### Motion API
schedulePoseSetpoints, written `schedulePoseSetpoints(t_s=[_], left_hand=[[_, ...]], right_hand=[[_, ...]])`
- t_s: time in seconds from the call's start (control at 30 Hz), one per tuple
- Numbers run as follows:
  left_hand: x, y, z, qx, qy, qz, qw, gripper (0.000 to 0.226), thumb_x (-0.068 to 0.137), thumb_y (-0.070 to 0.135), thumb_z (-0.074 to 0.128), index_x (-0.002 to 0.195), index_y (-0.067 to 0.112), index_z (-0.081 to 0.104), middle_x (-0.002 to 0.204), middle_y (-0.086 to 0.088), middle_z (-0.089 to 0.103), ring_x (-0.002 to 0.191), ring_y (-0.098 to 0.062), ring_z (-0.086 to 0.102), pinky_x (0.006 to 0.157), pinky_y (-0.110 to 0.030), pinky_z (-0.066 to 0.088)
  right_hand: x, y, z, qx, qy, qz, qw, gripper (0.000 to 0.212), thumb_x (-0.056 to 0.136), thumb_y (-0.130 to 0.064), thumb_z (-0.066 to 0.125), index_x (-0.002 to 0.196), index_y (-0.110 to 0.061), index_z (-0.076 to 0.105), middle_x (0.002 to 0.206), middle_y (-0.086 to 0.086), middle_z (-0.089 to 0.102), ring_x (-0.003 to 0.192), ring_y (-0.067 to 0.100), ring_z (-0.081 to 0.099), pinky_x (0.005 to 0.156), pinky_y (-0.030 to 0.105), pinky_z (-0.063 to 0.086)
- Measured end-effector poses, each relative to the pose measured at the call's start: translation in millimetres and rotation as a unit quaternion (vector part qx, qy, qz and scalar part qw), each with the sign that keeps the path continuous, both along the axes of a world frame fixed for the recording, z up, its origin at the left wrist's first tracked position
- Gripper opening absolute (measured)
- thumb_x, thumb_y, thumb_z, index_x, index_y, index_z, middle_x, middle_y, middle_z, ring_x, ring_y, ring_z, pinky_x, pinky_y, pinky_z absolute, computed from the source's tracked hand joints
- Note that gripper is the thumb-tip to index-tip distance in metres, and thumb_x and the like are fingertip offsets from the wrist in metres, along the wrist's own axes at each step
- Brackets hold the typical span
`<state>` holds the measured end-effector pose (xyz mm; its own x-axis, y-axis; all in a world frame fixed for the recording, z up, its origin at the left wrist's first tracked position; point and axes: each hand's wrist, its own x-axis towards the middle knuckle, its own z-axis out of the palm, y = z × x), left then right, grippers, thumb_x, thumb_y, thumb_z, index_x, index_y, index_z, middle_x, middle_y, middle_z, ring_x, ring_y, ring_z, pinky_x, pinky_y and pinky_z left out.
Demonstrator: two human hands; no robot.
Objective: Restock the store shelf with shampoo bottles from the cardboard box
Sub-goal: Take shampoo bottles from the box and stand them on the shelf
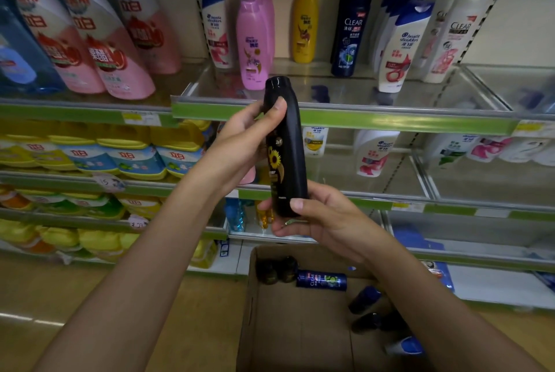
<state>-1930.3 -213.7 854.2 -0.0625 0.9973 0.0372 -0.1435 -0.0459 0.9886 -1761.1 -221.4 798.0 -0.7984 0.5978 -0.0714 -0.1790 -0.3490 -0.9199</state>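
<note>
A black shampoo bottle (289, 143) with a sunflower label stands upright in mid-air in front of the shelves. My left hand (243, 140) grips its upper half, thumb across the front. My right hand (315, 215) holds its base, fingers curled underneath. Below, an open cardboard box (255, 311) sits on the floor with a blue Clear bottle (321, 280), two dark bottles (276, 271) at its far side and several more at its right, partly hidden by my right forearm. The shelf (345, 120) just behind the held bottle carries pink, yellow, dark and white shampoo bottles.
Large pink detergent bottles (99, 41) fill the upper left shelf, with yellow-capped packs (120, 149) below them. White shampoo bottles (372, 152) stand on the lower middle shelf. Bare shelf surface shows right of the pink bottle (253, 44). Wooden floor lies left of the box.
</note>
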Motion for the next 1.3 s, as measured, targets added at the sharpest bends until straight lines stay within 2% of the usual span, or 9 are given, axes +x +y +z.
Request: schedulePoseSetpoints(t_s=[0.1, 0.23, 0.37, 0.5, 0.6, 0.83, 1.03, 1.13, 1.3], left_hand=[[4, 4, 1, 0.013, 0.032, 0.065, 0.997, 0.042, 0.079, 0.046, 0.065, 0.112, 0.020, 0.063, 0.091, 0.006, 0.073, 0.088, -0.008, 0.069, 0.076, -0.025, 0.050], [8, 5, 4, 0.031, 0.085, 0.132, 0.987, 0.031, 0.083, 0.041, 0.068, 0.105, 0.022, 0.063, 0.094, 0.002, 0.073, 0.088, -0.010, 0.070, 0.074, -0.025, 0.053], [12, 6, 6, 0.049, 0.146, 0.176, 0.972, 0.033, 0.077, 0.044, 0.073, 0.100, 0.024, 0.061, 0.092, 0.004, 0.072, 0.084, -0.009, 0.070, 0.071, -0.024, 0.054], [14, 7, 10, 0.036, 0.127, 0.131, 0.983, 0.033, 0.086, 0.040, 0.065, 0.111, 0.019, 0.061, 0.095, 0.004, 0.072, 0.086, -0.007, 0.069, 0.068, -0.020, 0.052], [8, 11, 16, 0.019, 0.109, 0.082, 0.990, 0.033, 0.090, 0.042, 0.058, 0.111, 0.016, 0.065, 0.097, 0.002, 0.073, 0.089, -0.008, 0.068, 0.072, -0.026, 0.052], [15, 18, 31, 0.077, 0.128, 0.061, 0.987, 0.030, 0.091, 0.036, 0.059, 0.111, 0.015, 0.065, 0.101, -0.002, 0.072, 0.095, -0.012, 0.068, 0.083, -0.028, 0.055], [19, 26, 40, 0.112, 0.165, 0.066, 0.978, 0.027, 0.090, 0.037, 0.059, 0.109, 0.019, 0.065, 0.095, 0.004, 0.069, 0.091, -0.010, 0.067, 0.068, -0.017, 0.053], [22, 31, 43, 0.114, 0.164, 0.047, 0.979, 0.029, 0.090, 0.038, 0.059, 0.112, 0.019, 0.064, 0.099, 0.001, 0.070, 0.092, -0.010, 0.068, 0.078, -0.023, 0.055], [42, 43, 46, 0.119, 0.163, 0.004, 0.979, 0.030, 0.090, 0.040, 0.059, 0.111, 0.018, 0.064, 0.099, 0.003, 0.070, 0.092, -0.008, 0.067, 0.078, -0.024, 0.054]], right_hand=[[0, 1, 2, -0.007, 0.006, -0.008, 1.000, 0.032, 0.090, -0.015, 0.053, 0.120, -0.005, 0.057, 0.114, 0.017, 0.068, 0.086, 0.022, 0.068, 0.080, 0.030, 0.057], [2, 3, 4, 0.019, -0.032, -0.049, 0.998, 0.034, 0.086, -0.014, 0.061, 0.119, -0.003, 0.059, 0.103, 0.012, 0.070, 0.085, 0.022, 0.070, 0.078, 0.029, 0.058], [0, 4, 5, 0.046, -0.067, -0.072, 0.994, 0.037, 0.081, -0.015, 0.066, 0.115, -0.005, 0.060, 0.100, 0.012, 0.070, 0.087, 0.026, 0.070, 0.082, 0.033, 0.059], [0, 3, 5, 0.037, -0.061, -0.086, 0.994, 0.033, 0.086, -0.013, 0.063, 0.117, -0.004, 0.057, 0.100, 0.012, 0.071, 0.085, 0.026, 0.069, 0.079, 0.032, 0.059], [4, 4, 10, 0.022, -0.032, -0.097, 0.995, 0.041, 0.083, -0.015, 0.062, 0.121, -0.001, 0.054, 0.101, 0.011, 0.070, 0.083, 0.024, 0.069, 0.078, 0.031, 0.058], [9, 15, 17, 0.045, -0.040, -0.120, 0.991, 0.043, 0.081, -0.017, 0.064, 0.122, -0.005, 0.057, 0.111, 0.017, 0.069, 0.100, 0.031, 0.068, 0.087, 0.038, 0.057], [12, 21, 19, 0.061, -0.058, -0.169, 0.982, 0.044, 0.078, -0.019, 0.067, 0.120, -0.008, 0.061, 0.113, 0.015, 0.070, 0.105, 0.033, 0.067, 0.092, 0.039, 0.055], [16, 21, 21, 0.073, -0.069, -0.186, 0.977, 0.042, 0.077, -0.019, 0.068, 0.117, -0.009, 0.062, 0.111, 0.014, 0.071, 0.104, 0.031, 0.068, 0.089, 0.035, 0.056], [33, 20, 23, 0.083, -0.074, -0.235, 0.966, 0.041, 0.077, -0.020, 0.068, 0.116, -0.010, 0.063, 0.111, 0.010, 0.072, 0.104, 0.027, 0.068, 0.089, 0.034, 0.056]])
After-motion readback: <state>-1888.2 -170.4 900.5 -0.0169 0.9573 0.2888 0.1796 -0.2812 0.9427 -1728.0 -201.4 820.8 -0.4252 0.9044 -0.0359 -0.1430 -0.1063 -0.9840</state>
